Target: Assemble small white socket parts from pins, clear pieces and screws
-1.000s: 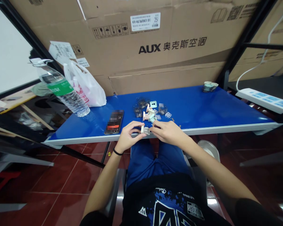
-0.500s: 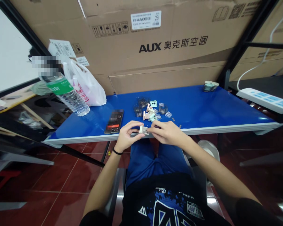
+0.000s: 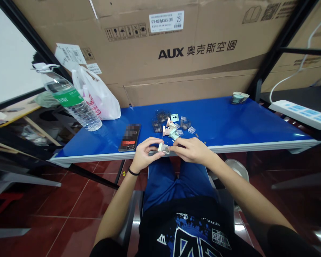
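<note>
My left hand (image 3: 145, 154) pinches a small cream plastic piece (image 3: 160, 147) between thumb and fingers, just over the table's front edge. A clear plastic part (image 3: 165, 149) sticks out from its right side. The closed fingertips of my right hand (image 3: 188, 149) are at the free end of that clear part; exactly what they grip is partly hidden. Just beyond my hands lie pink plastic pieces (image 3: 166, 131), a mint-green piece (image 3: 173, 134) and loose clear plastic parts (image 3: 191, 130). Dark see-through cases (image 3: 162, 115) stand behind them, by a mint-green cap with two holes (image 3: 174, 117).
A phone (image 3: 130, 137) lies left of my hands on the blue table (image 3: 216, 121). Farther left stand a large water bottle (image 3: 77, 107) and a white plastic bag (image 3: 104, 100). A power strip (image 3: 301, 113) is at right. A big cardboard box (image 3: 198, 75) closes off the back.
My right hand has shifted slightly to the right along the clear part, so more of that part shows between my hands. My left hand keeps its hold on the cream piece.
</note>
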`<action>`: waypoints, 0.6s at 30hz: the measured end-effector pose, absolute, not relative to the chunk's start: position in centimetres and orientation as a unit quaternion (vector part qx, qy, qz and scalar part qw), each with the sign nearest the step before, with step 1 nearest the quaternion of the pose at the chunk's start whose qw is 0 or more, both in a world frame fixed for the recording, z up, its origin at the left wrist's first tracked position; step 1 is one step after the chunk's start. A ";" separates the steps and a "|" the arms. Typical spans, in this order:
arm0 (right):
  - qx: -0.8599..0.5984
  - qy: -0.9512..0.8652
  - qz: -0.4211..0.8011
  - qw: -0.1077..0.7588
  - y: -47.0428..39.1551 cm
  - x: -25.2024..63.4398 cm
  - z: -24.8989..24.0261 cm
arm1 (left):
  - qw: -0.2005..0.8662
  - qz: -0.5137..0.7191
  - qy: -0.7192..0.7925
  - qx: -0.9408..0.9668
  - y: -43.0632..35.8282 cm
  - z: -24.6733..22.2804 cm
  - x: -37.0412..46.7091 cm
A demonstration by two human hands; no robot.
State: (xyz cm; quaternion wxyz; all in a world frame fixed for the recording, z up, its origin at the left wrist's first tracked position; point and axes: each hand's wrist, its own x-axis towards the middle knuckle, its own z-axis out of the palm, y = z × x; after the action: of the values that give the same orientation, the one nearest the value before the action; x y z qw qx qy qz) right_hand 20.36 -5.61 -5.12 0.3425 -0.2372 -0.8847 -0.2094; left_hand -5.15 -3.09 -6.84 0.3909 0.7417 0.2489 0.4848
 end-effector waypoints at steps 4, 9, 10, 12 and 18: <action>-0.243 -0.861 -0.257 0.366 -5.9 20.0 -5.1 | 0.385 0.491 0.258 0.737 -3.2 -6.8 -5.0; -0.258 -0.852 -0.280 0.360 -6.0 19.7 -5.2 | 0.389 0.496 0.265 0.730 -3.3 -6.8 -4.9; -0.257 -0.853 -0.282 0.357 -6.0 19.6 -5.2 | 0.389 0.497 0.266 0.728 -3.3 -6.8 -4.9; -0.256 -0.856 -0.281 0.351 -6.0 19.6 -5.2 | 0.388 0.503 0.262 0.727 -3.2 -6.8 -4.9; -0.248 -0.880 -0.222 0.340 -6.0 19.7 -5.1 | 0.384 0.500 0.258 0.732 -3.2 -6.9 -4.9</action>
State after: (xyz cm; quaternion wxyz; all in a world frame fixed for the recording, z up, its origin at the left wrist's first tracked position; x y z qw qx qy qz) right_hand 19.66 -6.00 -5.08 0.3395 -0.2478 -0.8797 -0.2225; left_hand -4.92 -3.16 -6.94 0.3838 0.7319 0.2580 0.5004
